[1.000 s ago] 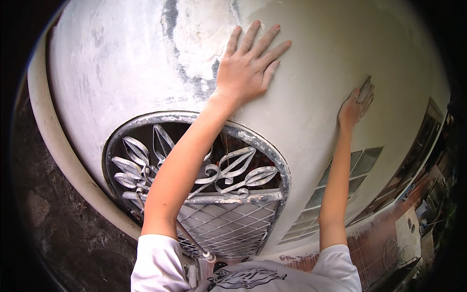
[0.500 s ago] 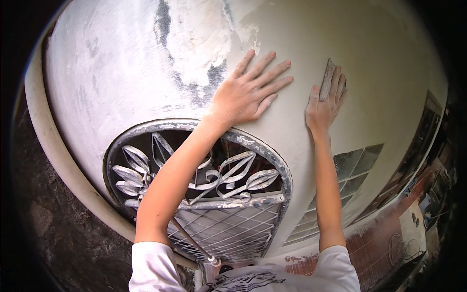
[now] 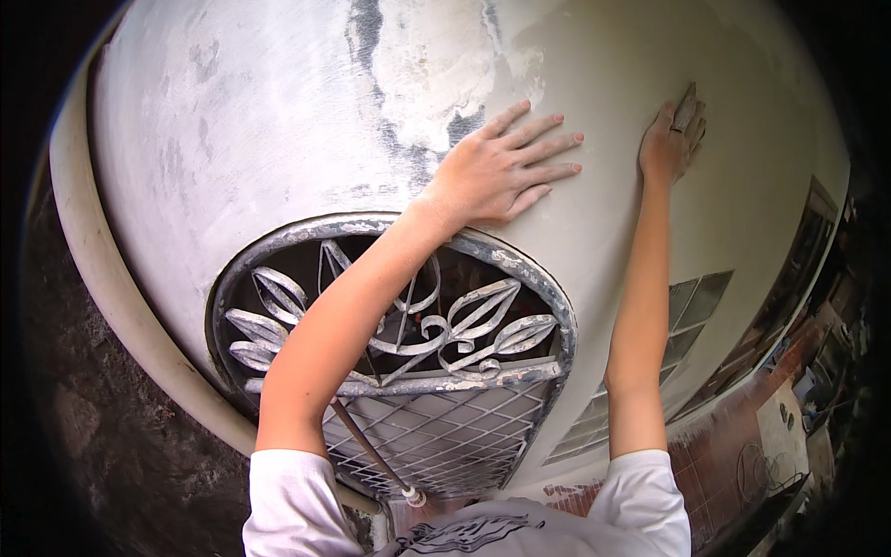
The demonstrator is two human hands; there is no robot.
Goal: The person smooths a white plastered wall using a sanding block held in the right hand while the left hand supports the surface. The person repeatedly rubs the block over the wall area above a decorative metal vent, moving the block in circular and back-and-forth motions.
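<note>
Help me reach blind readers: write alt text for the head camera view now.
A person's left hand is spread against a patchy whitish wall above an arched metal grille with leaf-shaped scrollwork, while the right hand, farther right, holds a thin flat grey tool at the wall.

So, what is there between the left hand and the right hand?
Only bare wall lies between the left hand and the right hand, in the head view.

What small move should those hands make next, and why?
Perhaps slide the flat tool in the right hand leftward along the wall: the right arm looks nearly straight, and uncovered wall lies between tool and spread left hand.
</note>
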